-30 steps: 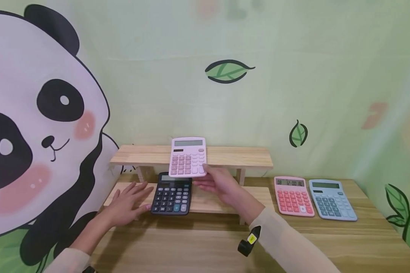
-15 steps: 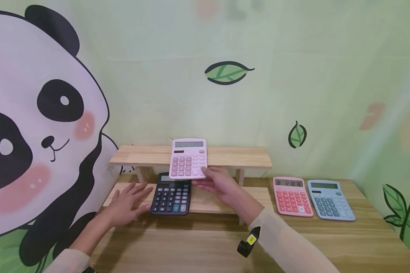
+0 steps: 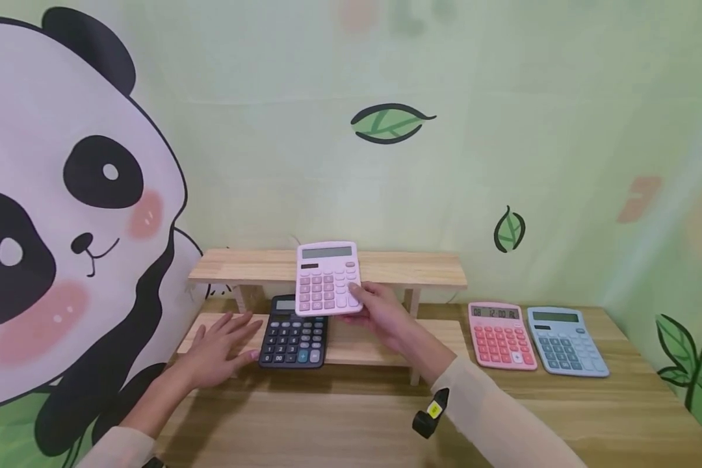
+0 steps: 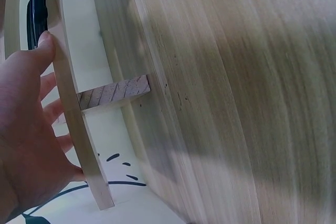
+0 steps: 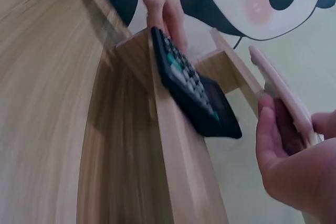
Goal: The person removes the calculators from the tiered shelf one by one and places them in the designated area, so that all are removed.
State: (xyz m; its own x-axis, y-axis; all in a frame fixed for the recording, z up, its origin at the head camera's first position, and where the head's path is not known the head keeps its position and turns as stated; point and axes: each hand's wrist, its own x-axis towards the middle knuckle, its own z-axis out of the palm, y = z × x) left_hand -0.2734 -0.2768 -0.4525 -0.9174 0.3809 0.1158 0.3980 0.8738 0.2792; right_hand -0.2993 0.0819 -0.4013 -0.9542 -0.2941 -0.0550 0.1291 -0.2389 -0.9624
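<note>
A pale pink calculator (image 3: 327, 279) is pinched at its lower right corner by my right hand (image 3: 386, 322), thumb on its face and fingers beneath. It hangs tilted in front of the upper shelf board (image 3: 409, 266) and hides the top right of a black calculator (image 3: 292, 341). That black one lies on the lower shelf board (image 3: 374, 341), tilted, its near end at the board's front edge. My left hand (image 3: 216, 351) rests on the lower board's left end with fingers spread. In the left wrist view, the left thumb lies at the board edge close to the black calculator (image 4: 37, 9).
On the wooden table (image 3: 304, 429), right of the shelf, a coral pink calculator (image 3: 503, 338) and a light blue calculator (image 3: 569, 343) lie side by side. A green cloth backdrop (image 3: 269, 162) with a printed panda stands behind.
My right hand has brought the pale pink calculator slightly down and to the right over the last half second. My left hand and the other calculators stay where they were.
</note>
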